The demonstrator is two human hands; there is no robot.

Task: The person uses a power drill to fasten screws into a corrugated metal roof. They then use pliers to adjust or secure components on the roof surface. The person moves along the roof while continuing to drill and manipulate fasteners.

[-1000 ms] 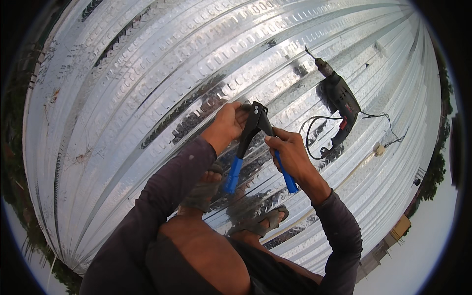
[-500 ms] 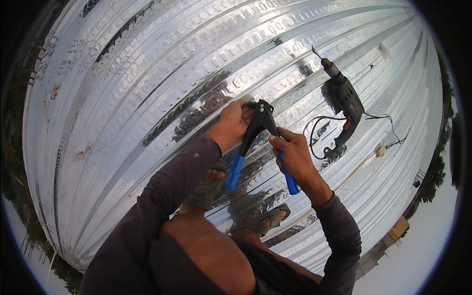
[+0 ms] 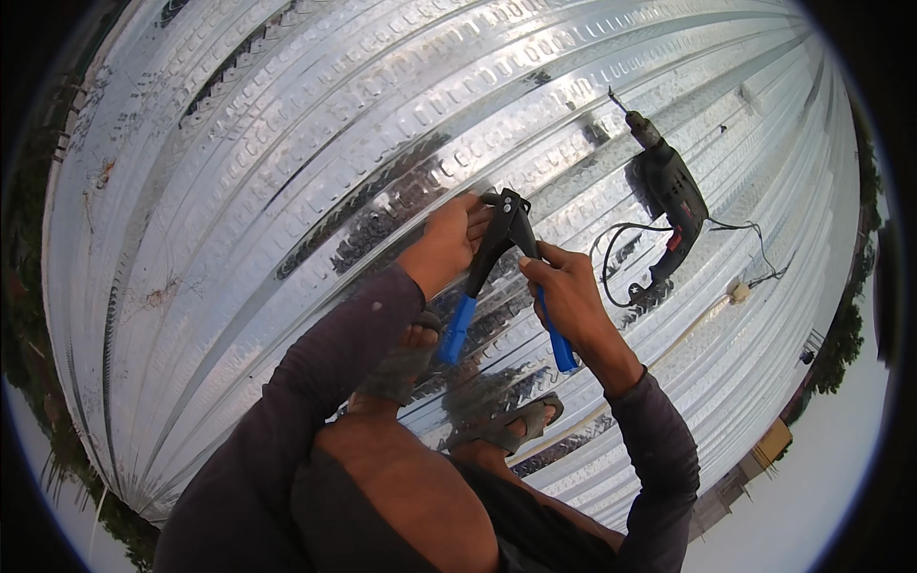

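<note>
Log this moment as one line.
left hand: at head of blue-handled riveter, grip unclear | right hand: holding its right handle | handles: spread apart | drill: lying on metal sheeting, to the right

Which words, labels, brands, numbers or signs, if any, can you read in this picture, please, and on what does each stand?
None can be read.
Drill: a small reddish marking on its side, too small and blurred to read.
Hand tool with blue grips: no lettering that I can make out.
Metal sheets: a pressed, ridged pattern, no lettering that I can make out.
</note>
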